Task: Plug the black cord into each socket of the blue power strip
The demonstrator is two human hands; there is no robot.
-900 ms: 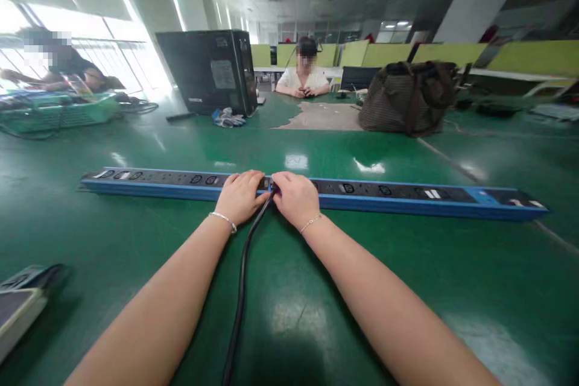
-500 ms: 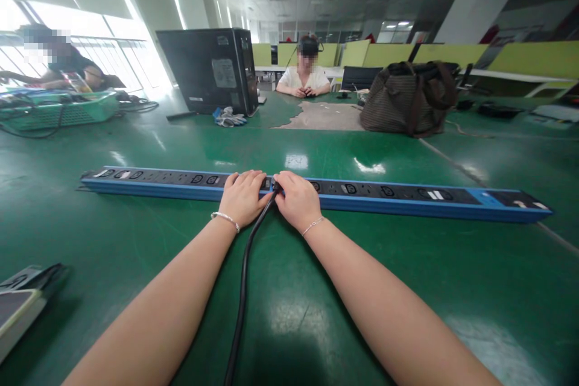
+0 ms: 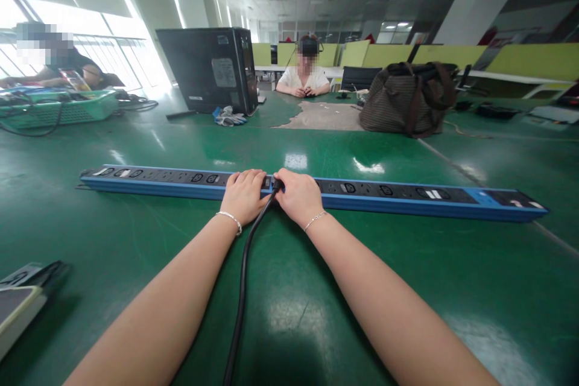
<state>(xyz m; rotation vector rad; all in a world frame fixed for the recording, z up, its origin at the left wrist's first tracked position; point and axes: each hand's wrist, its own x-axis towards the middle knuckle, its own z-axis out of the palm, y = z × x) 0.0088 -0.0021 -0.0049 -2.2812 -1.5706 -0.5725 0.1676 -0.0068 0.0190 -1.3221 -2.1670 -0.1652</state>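
- At the near side of the desk (image 3: 474,277), a black cord (image 3: 244,265) curves up towards the centre. It should be left slack; a taut cord would drag its plug sideways.
- Right grip (image 3: 298,196): closed around the plug (image 3: 277,184), thumb and fingers together. Hold judged sound, being on the plug body and not on the cord. Force is best applied square to the socket face, without rocking.
- Left grip (image 3: 244,196): laid over the socket strip (image 3: 398,194) just beside the plug, fingers close together on top (whether they hook over the far edge cannot be told). Placement judged good; firm downward pressure there should stop the strip sliding or tipping.
- Strip: lies lengthwise across the middle of the desk, reaching well beyond both hands. Seating of the plug: hidden by the fingers, cannot be verified.
- Beyond the strip: gloves (image 3: 230,117), a black computer case (image 3: 199,72) and a brown bag (image 3: 402,102), all apart from the strip; no obstruction noted.
- Far side: a seated person (image 3: 307,83), hands together, clear of the work.
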